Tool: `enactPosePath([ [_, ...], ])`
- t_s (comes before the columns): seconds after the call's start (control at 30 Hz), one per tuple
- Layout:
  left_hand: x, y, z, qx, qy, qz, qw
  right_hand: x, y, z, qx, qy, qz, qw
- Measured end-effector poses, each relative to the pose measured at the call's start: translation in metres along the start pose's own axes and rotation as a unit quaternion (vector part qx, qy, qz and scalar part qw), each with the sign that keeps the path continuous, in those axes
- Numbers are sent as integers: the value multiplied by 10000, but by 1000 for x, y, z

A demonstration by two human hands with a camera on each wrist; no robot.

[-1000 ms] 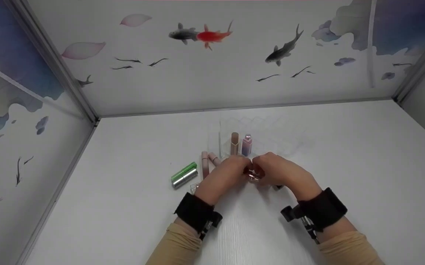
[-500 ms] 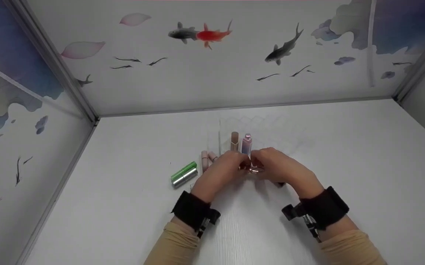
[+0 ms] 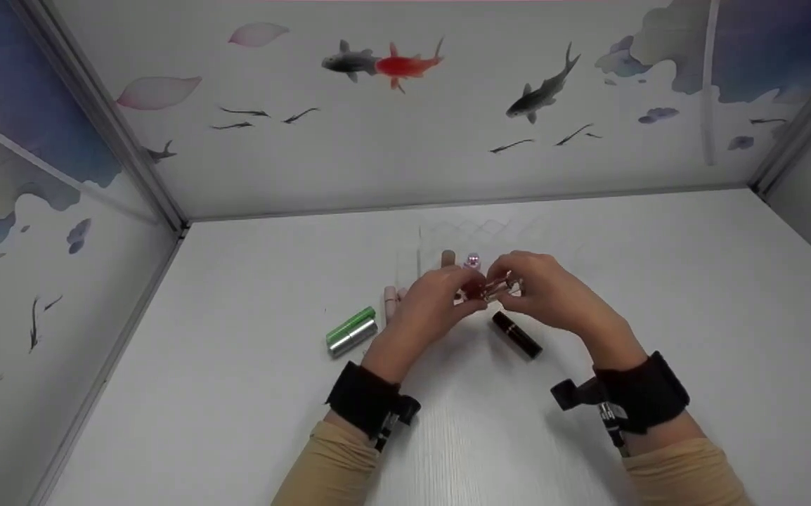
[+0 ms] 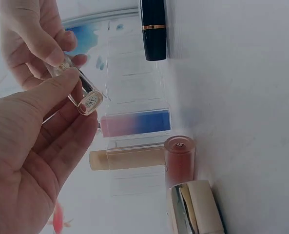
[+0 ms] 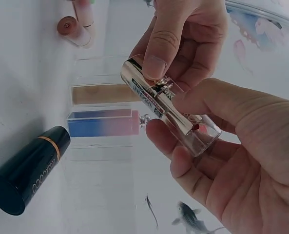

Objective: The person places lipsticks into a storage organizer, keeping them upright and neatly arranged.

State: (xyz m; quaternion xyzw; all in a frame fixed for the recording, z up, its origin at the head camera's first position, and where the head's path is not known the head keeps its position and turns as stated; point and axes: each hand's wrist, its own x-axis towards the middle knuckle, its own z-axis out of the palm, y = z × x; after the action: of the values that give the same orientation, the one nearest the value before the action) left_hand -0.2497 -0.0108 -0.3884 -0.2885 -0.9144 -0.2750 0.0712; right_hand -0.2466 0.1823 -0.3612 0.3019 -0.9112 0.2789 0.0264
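Note:
Both hands meet in front of the clear organizer, holding one gold lipstick tube point(image 5: 149, 92) with a clear end and a barcode label. My left hand point(image 3: 430, 299) pinches one end of it between thumb and fingers. At the clear end, my right hand point(image 3: 553, 292) grips it with thumb and curled fingers. In the left wrist view the patterned end face of the lipstick point(image 4: 90, 102) shows beside the left fingertips. Behind the hands, a tan tube point(image 5: 105, 94) and a pink-to-blue tube point(image 5: 103, 123) stand in the organizer point(image 3: 483, 230). A black lipstick point(image 3: 516, 335) lies on the table below the hands.
Left of the hands lie a green tube point(image 3: 350, 325) and a silver tube point(image 3: 353, 340). Pinkish lip gloss tubes point(image 3: 390, 303) lie close by, partly covered by the left hand. A patterned back wall point(image 3: 293, 161) bounds the white table point(image 3: 237, 422).
Both hands have moved forward towards the organizer with the lipstick, which is now turned at a slant. The right hand has shifted away from the black lipstick, leaving it fully visible.

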Motion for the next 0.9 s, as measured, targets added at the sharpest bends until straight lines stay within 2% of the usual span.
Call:
enactPosePath([
  [0.2, -1, 2, -1, 243, 648, -182, 9974, -1, -1, -5, 573, 427, 25, 9974],
  [0.3, -2, 2, 0, 254, 1027, -71, 9944, 0, -2, -6, 691, 765, -21, 9947],
  [0.43, -1, 2, 3, 8, 1377, 127, 9904, 0, -3, -7, 598, 1280, -27, 9900],
  [0.57, -1, 6, 5, -205, 1495, 132, 9885, 0, -5, -8, 501, 1730, 103, 9836],
  [0.63, -2, 8, 5, -173, 1539, 149, 9878, 1, -6, -8, 533, 1964, 168, 9789],
  [0.77, -1, 13, 7, -23, 1631, 374, 9859, 2, -5, -6, 641, 2462, 275, 9667],
  [0.9, -2, 16, 9, 116, 1507, 566, 9869, 3, -4, -4, 626, 2865, 324, 9555],
])
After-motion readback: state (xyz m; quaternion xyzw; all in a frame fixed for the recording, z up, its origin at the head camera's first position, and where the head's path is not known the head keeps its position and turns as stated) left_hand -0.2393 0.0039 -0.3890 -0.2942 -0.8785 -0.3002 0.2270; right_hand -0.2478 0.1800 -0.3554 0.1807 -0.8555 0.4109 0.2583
